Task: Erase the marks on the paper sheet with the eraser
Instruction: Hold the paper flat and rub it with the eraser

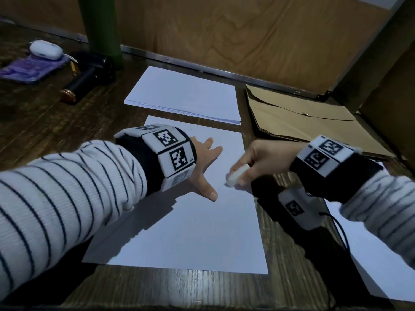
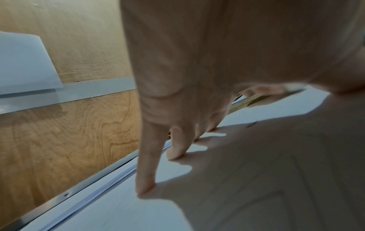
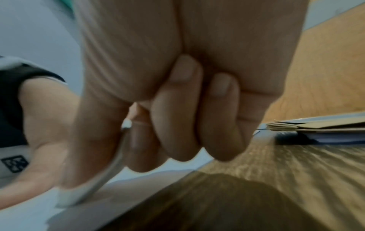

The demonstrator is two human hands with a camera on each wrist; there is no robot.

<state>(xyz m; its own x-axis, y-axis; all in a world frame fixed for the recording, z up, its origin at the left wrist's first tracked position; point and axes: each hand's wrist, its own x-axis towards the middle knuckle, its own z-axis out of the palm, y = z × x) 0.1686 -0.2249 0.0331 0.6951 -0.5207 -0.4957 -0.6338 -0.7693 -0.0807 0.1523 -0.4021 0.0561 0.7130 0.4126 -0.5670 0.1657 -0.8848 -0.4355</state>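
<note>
On the paper sheet (image 1: 190, 232), eraser (image 1: 235, 175) gripped in right hand (image 1: 262, 160) fingers, left hand (image 1: 203, 167) splayed flat.

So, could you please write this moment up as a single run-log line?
left hand: flat, pressing paper sheet | right hand: grips eraser, tip on sheet | faint marks beside tip | phase: erasing

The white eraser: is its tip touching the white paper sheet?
Touching. The right wrist view shows the white eraser's tip pressed onto the white paper sheet, no gap.
</note>
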